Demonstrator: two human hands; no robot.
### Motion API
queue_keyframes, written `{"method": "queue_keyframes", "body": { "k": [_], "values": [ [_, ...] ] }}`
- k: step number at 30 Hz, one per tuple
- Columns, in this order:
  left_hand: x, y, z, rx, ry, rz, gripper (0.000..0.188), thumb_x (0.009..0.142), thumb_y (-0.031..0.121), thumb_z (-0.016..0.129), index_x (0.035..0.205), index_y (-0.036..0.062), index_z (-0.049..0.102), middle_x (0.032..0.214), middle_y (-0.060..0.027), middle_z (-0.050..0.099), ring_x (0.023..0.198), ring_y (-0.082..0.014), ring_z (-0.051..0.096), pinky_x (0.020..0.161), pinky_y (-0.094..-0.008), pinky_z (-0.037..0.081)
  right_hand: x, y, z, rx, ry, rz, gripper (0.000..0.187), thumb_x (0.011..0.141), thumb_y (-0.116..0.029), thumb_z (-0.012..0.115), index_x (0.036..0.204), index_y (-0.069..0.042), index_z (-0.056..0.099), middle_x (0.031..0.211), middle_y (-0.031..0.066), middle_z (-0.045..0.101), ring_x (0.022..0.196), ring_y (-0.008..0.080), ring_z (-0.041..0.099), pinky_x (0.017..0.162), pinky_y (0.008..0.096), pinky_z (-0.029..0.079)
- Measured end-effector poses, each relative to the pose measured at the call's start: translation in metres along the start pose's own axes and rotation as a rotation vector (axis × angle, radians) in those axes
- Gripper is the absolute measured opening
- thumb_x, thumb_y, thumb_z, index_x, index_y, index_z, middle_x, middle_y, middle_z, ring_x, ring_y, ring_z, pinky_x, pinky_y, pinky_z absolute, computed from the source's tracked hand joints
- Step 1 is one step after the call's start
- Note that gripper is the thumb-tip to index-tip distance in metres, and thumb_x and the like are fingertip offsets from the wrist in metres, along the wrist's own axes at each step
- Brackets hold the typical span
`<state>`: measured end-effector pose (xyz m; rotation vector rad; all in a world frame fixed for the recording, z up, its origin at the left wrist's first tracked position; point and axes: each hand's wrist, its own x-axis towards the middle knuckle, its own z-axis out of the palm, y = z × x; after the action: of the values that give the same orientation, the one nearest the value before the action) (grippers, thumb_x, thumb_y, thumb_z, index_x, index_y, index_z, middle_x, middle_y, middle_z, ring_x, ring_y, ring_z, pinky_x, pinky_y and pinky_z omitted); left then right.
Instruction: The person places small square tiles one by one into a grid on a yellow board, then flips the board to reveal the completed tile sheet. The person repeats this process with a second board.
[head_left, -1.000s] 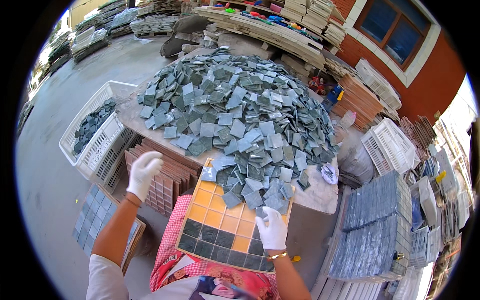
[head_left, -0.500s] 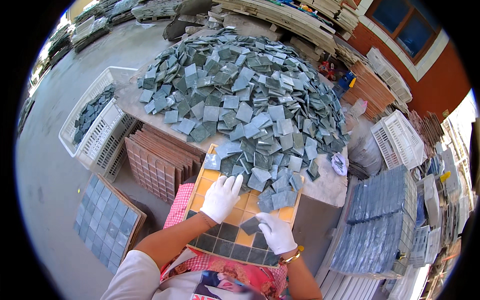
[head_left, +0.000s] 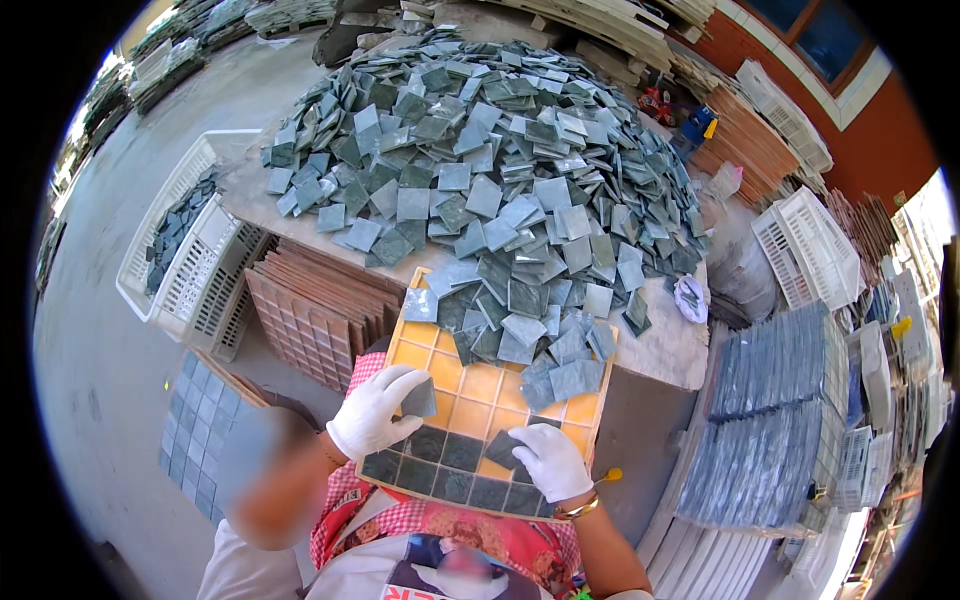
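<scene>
A yellow gridded tray [head_left: 412, 343] rests across my lap, its far end against the worktable. Dark slate tiles [head_left: 452, 487] fill squares along its near rows. My left hand [head_left: 372, 415], in a white glove, pinches a square slate tile [head_left: 421, 399] between thumb and fingers, tilted above the tray's left side. In its own white glove, my right hand [head_left: 553, 462] holds another dark tile [head_left: 505, 449] slanted over a yellow square in the near rows. Loose tiles [head_left: 575, 377] spill from the heap onto the tray's far end.
A large heap of slate tiles [head_left: 480, 190] covers the worktable [head_left: 668, 345]. White crates [head_left: 215, 255] and brown gridded trays [head_left: 310, 315] stand at left, near a tile-filled panel [head_left: 195, 425]. At right are wrapped tile stacks [head_left: 750, 445] and white baskets [head_left: 805, 250].
My left hand has come back from the heap's edge toward the tray's left side, now with a tile in it. My right hand still holds its tile, slightly shifted.
</scene>
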<state>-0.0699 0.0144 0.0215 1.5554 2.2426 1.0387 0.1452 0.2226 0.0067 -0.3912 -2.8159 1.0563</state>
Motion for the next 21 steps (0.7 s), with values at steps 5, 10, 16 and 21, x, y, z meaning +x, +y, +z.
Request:
{"method": "queue_keyframes", "body": {
  "k": [5,10,16,21],
  "values": [
    [-0.017,0.001,0.004,0.005,-0.049,0.080,0.057,0.068,0.007,0.073,0.122,0.0045,0.053,0.114,-0.0154,0.055,0.103,-0.0339,0.056,0.091,-0.0396,0.047,0.003,0.006,-0.002,-0.017,-0.123,-0.058,0.019,0.083,-0.015,0.063,0.101,-0.012,0.066,0.091,0.0105,0.063,0.088,0.0301,0.060,0.078,0.0400,0.049],
    [-0.009,0.009,0.015,-0.024,-0.047,0.138,0.057,0.066,0.005,0.072,0.120,0.0045,0.054,0.113,-0.0142,0.057,0.104,-0.0338,0.056,0.091,-0.0401,0.047,-0.003,-0.020,0.014,-0.164,-0.074,0.005,0.019,0.084,-0.018,0.063,0.103,-0.012,0.062,0.092,0.0110,0.058,0.081,0.0313,0.061,0.070,0.0413,0.051],
    [0.009,0.009,0.042,-0.016,-0.092,0.200,0.056,0.070,0.008,0.069,0.123,0.0060,0.052,0.117,-0.0135,0.055,0.110,-0.0330,0.054,0.095,-0.0408,0.045,-0.015,-0.029,0.009,-0.131,-0.027,0.013,0.033,0.083,-0.025,0.067,0.110,-0.010,0.057,0.100,0.0122,0.060,0.087,0.0322,0.062,0.071,0.0404,0.052],
    [0.023,0.008,0.055,-0.029,-0.081,0.308,0.037,0.079,0.012,0.063,0.116,0.0099,0.058,0.105,-0.0097,0.062,0.098,-0.0291,0.061,0.084,-0.0382,0.051,-0.019,-0.007,0.006,0.037,0.113,0.083,0.036,0.083,-0.022,0.068,0.114,-0.007,0.059,0.109,0.0131,0.062,0.089,0.0275,0.062,0.077,0.0356,0.051]
  ]
}}
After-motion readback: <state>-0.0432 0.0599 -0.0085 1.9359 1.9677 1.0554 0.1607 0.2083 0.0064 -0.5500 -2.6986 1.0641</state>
